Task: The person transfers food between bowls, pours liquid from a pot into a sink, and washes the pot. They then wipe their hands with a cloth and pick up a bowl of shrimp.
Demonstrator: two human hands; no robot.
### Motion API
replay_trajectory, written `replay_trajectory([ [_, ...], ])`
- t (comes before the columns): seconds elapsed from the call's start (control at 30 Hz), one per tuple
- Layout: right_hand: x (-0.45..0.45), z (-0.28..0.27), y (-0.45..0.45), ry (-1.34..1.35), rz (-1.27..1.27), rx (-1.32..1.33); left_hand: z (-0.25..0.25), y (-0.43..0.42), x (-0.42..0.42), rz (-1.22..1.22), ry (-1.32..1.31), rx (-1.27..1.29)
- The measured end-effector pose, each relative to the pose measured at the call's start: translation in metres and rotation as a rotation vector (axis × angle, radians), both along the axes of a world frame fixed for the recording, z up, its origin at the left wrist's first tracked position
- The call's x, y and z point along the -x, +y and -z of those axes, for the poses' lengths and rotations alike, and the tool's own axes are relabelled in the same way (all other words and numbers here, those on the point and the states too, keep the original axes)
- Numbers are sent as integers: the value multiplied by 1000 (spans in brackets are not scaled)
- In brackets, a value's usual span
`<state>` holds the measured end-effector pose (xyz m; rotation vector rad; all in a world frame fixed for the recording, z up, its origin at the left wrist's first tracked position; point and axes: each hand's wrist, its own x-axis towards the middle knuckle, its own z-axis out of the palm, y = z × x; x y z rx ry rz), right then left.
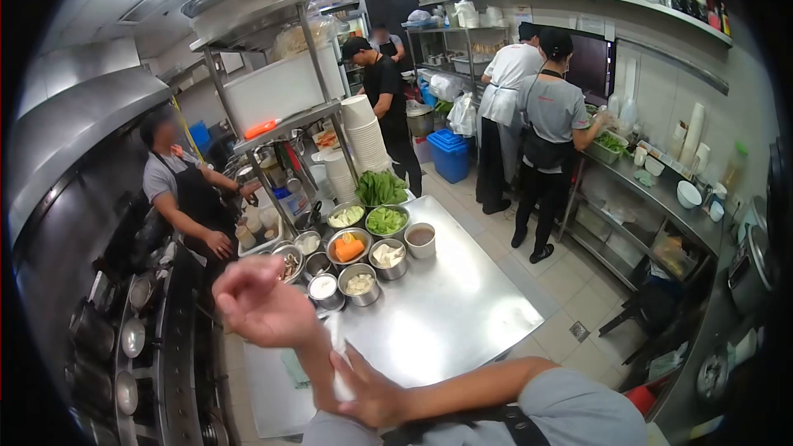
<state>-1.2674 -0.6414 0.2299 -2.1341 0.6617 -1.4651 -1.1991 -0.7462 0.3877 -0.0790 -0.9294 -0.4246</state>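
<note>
My left hand (260, 301) is raised over the near left part of the steel table (450, 297), its fingers loosely curled in and nothing seen in them. Below it, my right hand (368, 388) reaches across and presses a white strip of cloth or paper (339, 367) against my left forearm. Beyond my left hand stand several metal containers: a bowl with orange carrot pieces (347, 248), a pot of pale chopped pieces (361, 284), one of white chunks (387, 256), and a tin of white contents (323, 286). Leafy greens (382, 188) lie behind them.
A steel rack (289, 124) and stacked white tubs (363, 136) rise at the table's far end. A person in a dark apron (194, 198) stands left by the stove. Others work farther back and at the right counter (661, 206). A blue bin (448, 155) sits on the floor.
</note>
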Motion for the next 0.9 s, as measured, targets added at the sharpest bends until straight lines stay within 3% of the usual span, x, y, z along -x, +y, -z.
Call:
replay_trajectory([
  [0.03,-5,-11,-4,-50,92,132,-8,2,8,1,30,6],
  [0.07,-1,-21,-12,-29,83,44,-14,4,9,237,12,-45],
  [0.2,5,-49,-26,-136,20,-152,-4,-29,7,497,113,-148],
  [0.3,4,-53,-34,-224,137,-21,13,-29,14,654,195,-122],
  [0.43,9,-64,-48,-322,197,-103,30,-24,28,773,207,-182],
  [0.57,28,-73,-68,-452,239,-53,47,-5,45,671,148,-216],
  [0.63,53,-81,-74,-382,441,252,66,-4,45,761,144,-160],
  [0.67,67,-88,-65,-329,452,297,77,-11,43,446,-72,-401],
  [0.7,72,-81,-64,-91,483,387,96,-24,40,118,-287,-632],
  [0.73,70,-75,-59,148,417,460,204,-103,-7,187,-659,-581],
  [0.8,58,-61,-49,598,344,557,201,-78,4,-164,-1069,-485],
  [0.9,67,-34,-66,457,258,418,192,-38,1,-321,-1369,-327],
])
